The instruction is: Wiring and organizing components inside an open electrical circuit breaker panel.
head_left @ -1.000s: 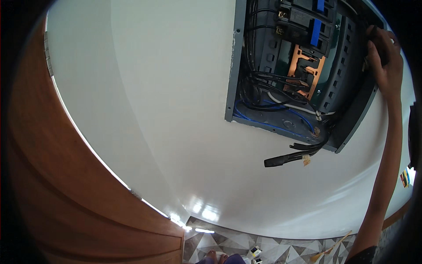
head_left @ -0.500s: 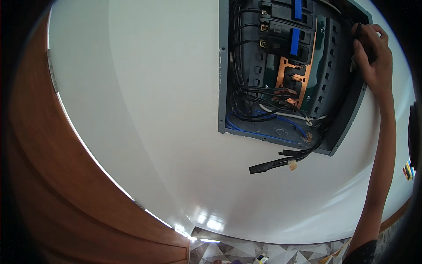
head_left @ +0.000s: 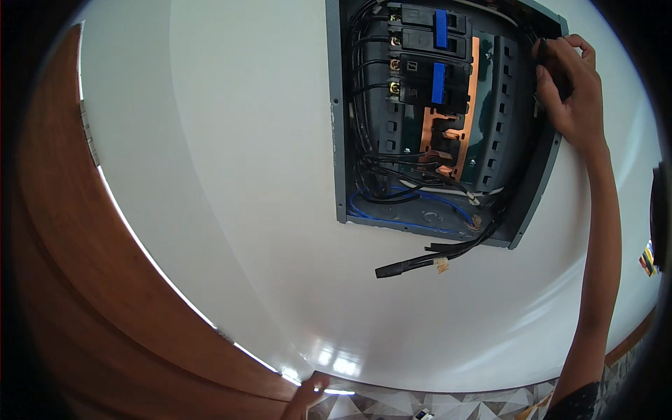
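Note:
A grey metal breaker box [head_left: 338, 140] is fixed to the white wall, open at the front. My right hand [head_left: 574, 91] is at its right side wall, fingers curled over the edge and closed around black wires [head_left: 538, 50] running down inside; the hand hides much of the grip. Black circuit breakers [head_left: 430, 73] with blue strips fill the upper part, above copper bus bars [head_left: 453, 133]. Taped black cable ends [head_left: 392, 269] hang out below the box. My left hand [head_left: 315, 386] shows low in the picture, far from the box, its fingers smeared by motion.
A brown wooden door [head_left: 77, 245] curves along the left. Below the white wall [head_left: 252, 175] lies a floor of patterned triangular tiles [head_left: 462, 407]. Blue wires [head_left: 399, 222] loop along the box's bottom. Something multicoloured [head_left: 648, 259] shows at the right rim.
The box and my right hand have shifted left in the picture, and the box's upper part shows more. My left hand has come into view at the bottom. The right hand keeps its grip.

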A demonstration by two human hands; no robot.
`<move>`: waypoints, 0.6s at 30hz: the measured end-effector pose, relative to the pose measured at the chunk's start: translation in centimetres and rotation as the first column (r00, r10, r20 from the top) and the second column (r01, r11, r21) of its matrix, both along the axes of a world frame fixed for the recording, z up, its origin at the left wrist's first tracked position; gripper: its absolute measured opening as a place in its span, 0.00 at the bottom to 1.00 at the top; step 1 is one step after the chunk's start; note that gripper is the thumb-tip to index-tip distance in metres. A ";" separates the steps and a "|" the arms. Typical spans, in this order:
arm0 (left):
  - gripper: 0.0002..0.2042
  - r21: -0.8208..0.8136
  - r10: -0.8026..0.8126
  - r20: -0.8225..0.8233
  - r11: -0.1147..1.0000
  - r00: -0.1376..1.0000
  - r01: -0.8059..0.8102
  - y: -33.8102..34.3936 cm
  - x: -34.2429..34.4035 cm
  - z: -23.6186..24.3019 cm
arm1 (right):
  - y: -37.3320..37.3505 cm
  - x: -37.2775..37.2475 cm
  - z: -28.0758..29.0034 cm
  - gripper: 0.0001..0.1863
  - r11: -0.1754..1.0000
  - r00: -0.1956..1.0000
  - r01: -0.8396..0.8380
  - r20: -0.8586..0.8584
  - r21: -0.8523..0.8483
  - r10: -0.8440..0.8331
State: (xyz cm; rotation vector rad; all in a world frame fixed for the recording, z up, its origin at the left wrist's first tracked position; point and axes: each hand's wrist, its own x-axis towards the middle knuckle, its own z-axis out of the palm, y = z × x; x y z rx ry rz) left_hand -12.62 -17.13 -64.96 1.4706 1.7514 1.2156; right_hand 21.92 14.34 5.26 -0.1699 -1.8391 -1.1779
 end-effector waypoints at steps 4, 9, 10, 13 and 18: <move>0.06 0.546 0.322 -0.233 0.824 0.918 -0.150 7.0 -3.3 28.2 | -0.4 -0.3 0.7 0.18 0.998 0.998 -0.051 -0.032 0.030 0.052; 0.11 0.886 0.472 -0.409 0.410 0.781 0.216 12.9 -3.0 49.7 | -0.2 -0.4 0.5 0.18 1.000 1.000 -0.005 0.002 0.011 0.005; 0.13 0.881 0.475 -0.449 0.377 0.757 0.286 13.6 -2.5 52.5 | 0.1 -0.3 0.6 0.18 1.000 1.000 -0.021 -0.004 0.001 0.021; 0.19 0.821 0.487 -0.570 0.374 0.662 0.431 15.2 -1.1 57.6 | -0.7 -0.4 0.9 0.18 0.999 0.999 -0.029 0.027 0.013 0.029; 0.25 0.700 0.370 -0.691 0.556 0.621 0.447 17.0 -1.6 59.4 | -0.7 -1.0 0.7 0.18 0.998 0.999 -0.044 0.014 0.035 0.043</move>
